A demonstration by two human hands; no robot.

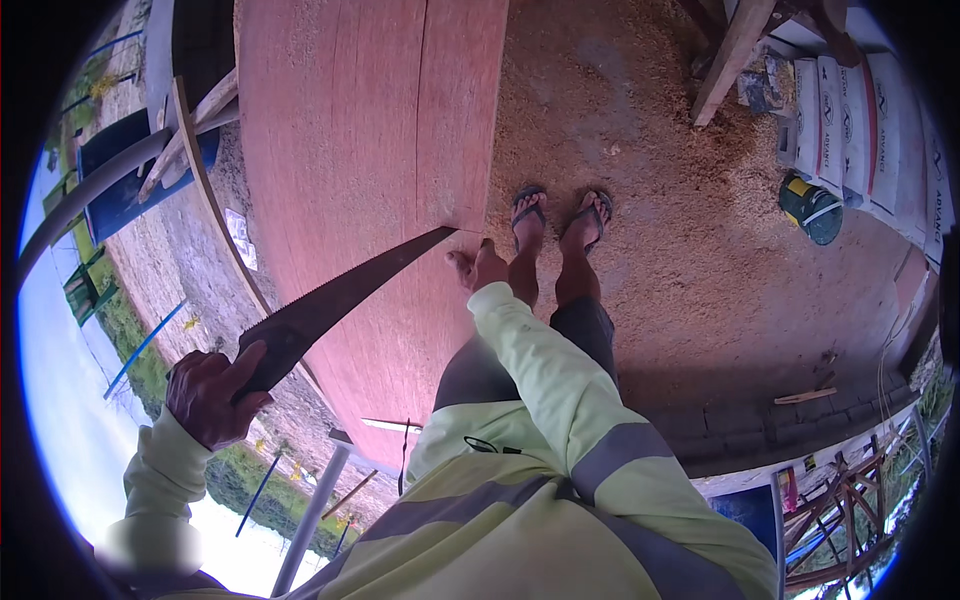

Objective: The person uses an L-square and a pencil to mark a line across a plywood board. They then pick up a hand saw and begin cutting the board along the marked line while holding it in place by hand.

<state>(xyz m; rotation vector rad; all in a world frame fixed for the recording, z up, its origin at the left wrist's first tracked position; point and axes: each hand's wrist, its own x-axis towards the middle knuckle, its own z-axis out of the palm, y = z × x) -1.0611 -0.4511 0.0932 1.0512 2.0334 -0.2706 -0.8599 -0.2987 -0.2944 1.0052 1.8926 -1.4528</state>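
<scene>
A hand saw (345, 288) slants over a wide reddish wood sheet (365, 130), its toothed edge turned up and to the left. My left hand (215, 393) is wrapped round the saw's dark handle, out past the sheet's left edge. The blade's narrow tip reaches the sheet close to its right edge, where a short thin line shows in the wood. Just below that tip, my right hand (481, 267) rests at the sheet's right edge, thumb and forefinger apart. Its other fingers are partly hidden.
My sandalled feet (561, 208) stand on a sawdust-covered floor (700, 290). Stacked white bags (870, 130) and a dark green bucket (812, 210) are at the right. Wooden legs (733, 62) stand at the top right. A narrow pale strip (388, 425) lies near my waist.
</scene>
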